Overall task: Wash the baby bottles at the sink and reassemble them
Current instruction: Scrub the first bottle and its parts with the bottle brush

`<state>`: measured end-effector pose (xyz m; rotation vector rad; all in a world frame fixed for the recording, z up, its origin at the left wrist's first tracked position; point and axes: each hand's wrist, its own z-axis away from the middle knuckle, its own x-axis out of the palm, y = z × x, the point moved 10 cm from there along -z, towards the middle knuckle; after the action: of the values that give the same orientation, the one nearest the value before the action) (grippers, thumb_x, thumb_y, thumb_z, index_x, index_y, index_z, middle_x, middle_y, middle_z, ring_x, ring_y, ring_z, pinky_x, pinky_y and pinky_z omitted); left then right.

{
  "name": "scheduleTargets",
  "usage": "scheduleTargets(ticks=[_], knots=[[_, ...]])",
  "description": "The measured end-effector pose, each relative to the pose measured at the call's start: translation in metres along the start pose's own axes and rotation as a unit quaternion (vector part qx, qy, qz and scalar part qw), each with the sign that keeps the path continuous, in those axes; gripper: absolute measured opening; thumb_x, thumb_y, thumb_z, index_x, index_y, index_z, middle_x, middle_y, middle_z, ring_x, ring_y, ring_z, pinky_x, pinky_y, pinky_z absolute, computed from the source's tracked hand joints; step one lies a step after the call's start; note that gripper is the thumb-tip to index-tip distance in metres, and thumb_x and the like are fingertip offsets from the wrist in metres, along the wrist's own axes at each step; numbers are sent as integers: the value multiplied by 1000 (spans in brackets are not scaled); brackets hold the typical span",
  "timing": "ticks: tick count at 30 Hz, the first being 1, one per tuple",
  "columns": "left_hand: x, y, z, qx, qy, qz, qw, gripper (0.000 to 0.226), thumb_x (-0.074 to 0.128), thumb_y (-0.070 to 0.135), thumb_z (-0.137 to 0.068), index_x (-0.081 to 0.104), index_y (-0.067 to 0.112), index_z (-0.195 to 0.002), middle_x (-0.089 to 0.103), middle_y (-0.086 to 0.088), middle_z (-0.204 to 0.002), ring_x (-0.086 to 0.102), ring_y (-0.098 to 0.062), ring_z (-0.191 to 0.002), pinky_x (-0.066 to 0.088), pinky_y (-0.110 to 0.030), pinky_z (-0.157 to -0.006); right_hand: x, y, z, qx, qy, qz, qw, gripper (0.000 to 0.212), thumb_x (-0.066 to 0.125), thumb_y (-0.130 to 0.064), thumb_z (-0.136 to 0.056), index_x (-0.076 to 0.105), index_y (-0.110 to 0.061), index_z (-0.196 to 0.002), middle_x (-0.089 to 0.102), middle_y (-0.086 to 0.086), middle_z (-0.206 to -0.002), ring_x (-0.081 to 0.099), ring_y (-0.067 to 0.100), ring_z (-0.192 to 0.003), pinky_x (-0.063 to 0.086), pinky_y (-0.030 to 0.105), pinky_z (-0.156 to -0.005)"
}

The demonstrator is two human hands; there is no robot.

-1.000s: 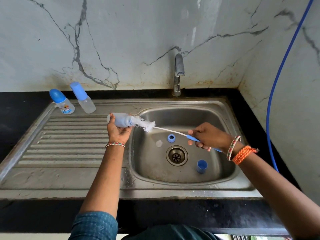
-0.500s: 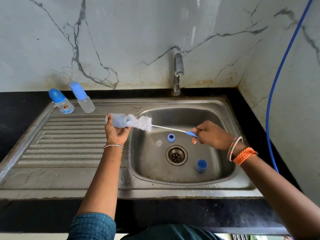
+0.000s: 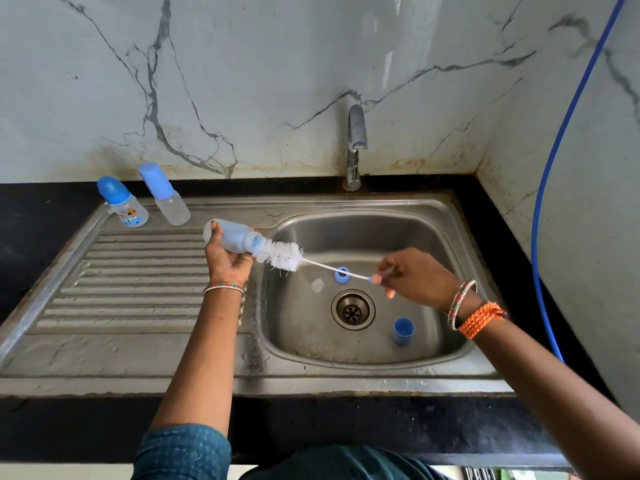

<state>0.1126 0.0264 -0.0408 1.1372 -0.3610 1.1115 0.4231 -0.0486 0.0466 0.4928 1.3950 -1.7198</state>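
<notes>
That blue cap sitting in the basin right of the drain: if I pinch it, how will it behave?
The blue cap is a small hollow plastic cup, so probably very light and stiff. It sits in the steel sink, so it may be slick if wet. It looks slightly tilted, so a sideways nudge could tip or roll it toward the drain.

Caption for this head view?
Left hand holds a baby bottle while right hand works a bottle brush at its mouth.

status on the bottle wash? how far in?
Done, apparently: two capped bottles stand on the drainboard. In hand: left hand holds an open bottle sideways; right hand pinches the brush handle, bristles mostly outside its mouth. Left: ring, nipple and cap lie in the basin, unassembled.
</notes>
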Motion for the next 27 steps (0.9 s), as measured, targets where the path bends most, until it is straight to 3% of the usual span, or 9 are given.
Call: scheduleTargets(ticks=[3, 6, 9, 12, 17, 21, 23, 25, 27], knots=[[-3, -1, 0, 0, 16, -1, 1000, 27, 56, 31, -92, 46, 7, -101, 53, -14, -92, 57, -26, -84, 47, -48, -93, -17, -22, 7, -58, 121, 124, 983, 31, 73, -39, -78, 57, -30, -104, 59, -12, -87, 61, 14, -83, 50, 32, -70], [-2, -4, -1, -8, 25, 6, 1000, 31, 55, 34, -92, 47, 6, -103, 53, -14, -93, 57, -27, -85, 44, -48, -99, -32, -37, 18, -81, 221, 216, 948, 11, 66, -28, -84, 65, -25, -94, 60, -7, -88, 61, 21, -84, 42, 29, -67], [4, -9, 1, -20, 2, 21, 1000, 33, 52, 37, -93, 50, 4, -102, 56, -15, -94, 58, -28, -87, 42, -46, -101, -19, -13, 4, -28, 95, 42, 994, 25, 57, -28, -93, 71, -12, -80, 64, 1, -70, 57, 17, -62, 48, 31, -60], [2, -9, 2, -19, 8, 14, 1000, 37, 54, 35, -93, 48, 5, -113, 56, -16, -97, 58, -28, -92, 42, -47, -102, 2, -8, 5, -11, -31, -90, 995, 34, 50, -30, -98, 70, -10, -79, 58, -2, -54, 47, 9, -45, 40, 21, -48], [-2, -9, 0, -12, 27, 38, 999, 46, 56, 37, -92, 44, 5, -124, 55, -15, -109, 54, -29, -113, 40, -45, -105, -22, -21, 15, -44, 150, 163, 974, 27, 66, -39, -84, 51, -25, -102, 62, -7, -90, 62, 20, -81, 51, 34, -68], [2, -20, 5, -28, 19, 4, 999, 39, 56, 33, -93, 43, 5, -117, 56, -15, -96, 58, -29, -96, 41, -48, -103, -37, -35, 27, -43, 252, 260, 931, 8, 58, -24, -87, 61, -22, -94, 62, -3, -91, 59, 25, -87, 41, 30, -65], [3, -24, 9, -43, 1, -22, 999, 33, 56, 29, -93, 45, 6, -113, 55, -14, -94, 57, -26, -88, 44, -47, -100, -31, -15, 15, 5, 170, 207, 963, 10, 57, -24, -87, 66, -20, -87, 59, -2, -77, 60, 20, -74, 39, 25, -61], [5, -26, 14, -52, -31, -26, 998, 27, 53, 31, -94, 52, 6, -104, 59, -13, -92, 59, -25, -87, 52, -43, -88, 3, 12, 5, 60, -43, -56, 996, 25, 45, -15, -92, 64, -10, -77, 47, -3, -54, 45, 9, -42, 33, 18, -42], [10, -24, 19, -47, -56, -15, 997, 29, 50, 34, -95, 56, 5, -97, 66, -14, -87, 66, -26, -82, 57, -39, -74, 38, 22, 15, 120, -205, -329, 914, 36, 27, -7, -94, 50, -10, -67, 30, -6, -45, 22, 4, -32, 16, 14, -32]])
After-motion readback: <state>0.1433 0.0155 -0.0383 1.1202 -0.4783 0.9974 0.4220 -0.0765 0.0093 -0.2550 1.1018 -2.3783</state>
